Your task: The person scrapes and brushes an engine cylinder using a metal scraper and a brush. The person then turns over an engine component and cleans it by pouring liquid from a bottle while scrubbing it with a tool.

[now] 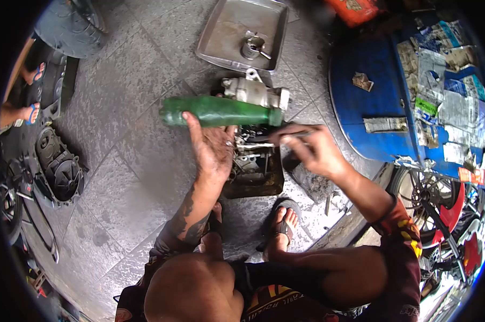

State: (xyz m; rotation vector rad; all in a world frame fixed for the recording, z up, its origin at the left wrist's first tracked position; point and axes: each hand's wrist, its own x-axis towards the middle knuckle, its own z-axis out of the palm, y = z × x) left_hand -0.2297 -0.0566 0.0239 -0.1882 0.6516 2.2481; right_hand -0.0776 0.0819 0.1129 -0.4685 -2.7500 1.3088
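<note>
My left hand (pixel 213 147) grips a green bottle (pixel 215 111) from below, its thumb on the near side. The bottle lies nearly level, with its narrower end to the right. My right hand (pixel 320 153) is closed on a slender dark tool (pixel 293 132), blurred by motion, whose kind I cannot make out. Its tip is close to the bottle's narrow end. Behind the bottle a grey metal engine part (pixel 253 90) stands on the floor. Below my hands is a dark oily tray (pixel 253 189) with several metal parts and tools in it.
A shallow metal pan (pixel 213 40) at the back holds a small metal cup (pixel 251 49). A blue drum (pixel 355 112) stands on the right, near a motorcycle wheel (pixel 414 196). An engine cover (pixel 60 172) lies on the left floor. Another person's feet (pixel 33 112) show at far left.
</note>
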